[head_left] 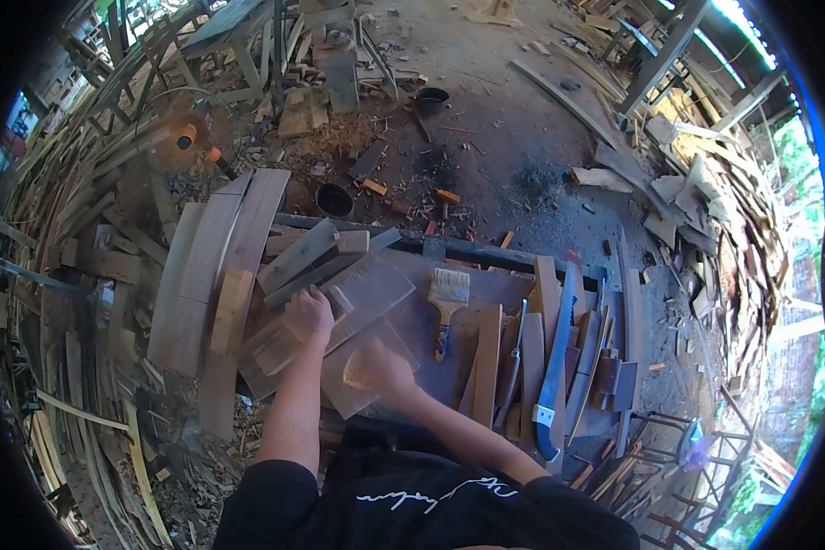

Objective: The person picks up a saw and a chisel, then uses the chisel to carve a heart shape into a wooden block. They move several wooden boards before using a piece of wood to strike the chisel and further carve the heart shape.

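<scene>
My left hand [309, 316] is closed in a fist over a flat board [371, 295] on the workbench. What its fingers hold, if anything, is hidden. Blurred by motion, my right hand [380, 368] is low over a second flat wooden piece [353, 392], nearer my body. Its fingers are too smeared to read. Beyond my left hand lie a short plank [300, 257] and a narrow dark strip [367, 259]. A wide paintbrush [448, 298] rests on the bench to the right of both hands.
A handsaw [557, 367] with a blue blade lies on the bench's right side, among wood strips and a chisel-like tool [511, 367]. Long planks [238, 229] extend at the left. Scrap wood piles [706, 192] and dark buckets [334, 199] stand on the littered ground.
</scene>
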{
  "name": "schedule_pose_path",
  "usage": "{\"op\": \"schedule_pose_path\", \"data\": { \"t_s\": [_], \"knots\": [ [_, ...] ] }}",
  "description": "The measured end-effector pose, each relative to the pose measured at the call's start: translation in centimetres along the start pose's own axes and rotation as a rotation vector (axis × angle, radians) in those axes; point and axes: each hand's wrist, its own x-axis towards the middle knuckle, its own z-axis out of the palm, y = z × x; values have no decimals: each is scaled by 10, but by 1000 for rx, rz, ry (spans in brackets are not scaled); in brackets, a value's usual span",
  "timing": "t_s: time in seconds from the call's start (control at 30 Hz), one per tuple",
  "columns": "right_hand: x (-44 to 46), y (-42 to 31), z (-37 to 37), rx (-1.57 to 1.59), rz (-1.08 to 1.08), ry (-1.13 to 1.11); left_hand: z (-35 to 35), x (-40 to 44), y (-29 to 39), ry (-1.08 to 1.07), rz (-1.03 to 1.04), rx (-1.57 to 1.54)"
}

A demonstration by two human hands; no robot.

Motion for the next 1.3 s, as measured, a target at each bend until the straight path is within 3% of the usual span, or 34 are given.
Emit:
{"op": "schedule_pose_path", "data": {
  "t_s": [0.13,0.3,0.53,0.6,0.77,0.87,1.03,1.13,1.3],
  "knots": [
    [15,-14,-5,-39,68,-17,3,0,0,-3,6,6],
    [52,-28,-2,-57,-74,63,5,-5,-4,-24,-28,-42],
    [31,-23,3,-38,-27,23,-6,-27,-3,-164,-42,-26],
    [40,-30,-5,-48,-45,40,-11,-17,2,-192,-209,-108],
    [22,-19,1,0,-51,47,-7,-15,2,-135,-202,-111],
    [10,-20,-2,-88,81,-64,-10,-15,5,-170,-201,-108],
    [62,-37,-4,-12,-79,29,-22,-10,8,-236,-207,-86],
    [35,-31,-13,-81,-17,-29,-19,-12,9,-275,-226,-104],
    [12,-12,-1,-113,34,-64,3,-18,3,-122,-196,-57]
  ]
}}
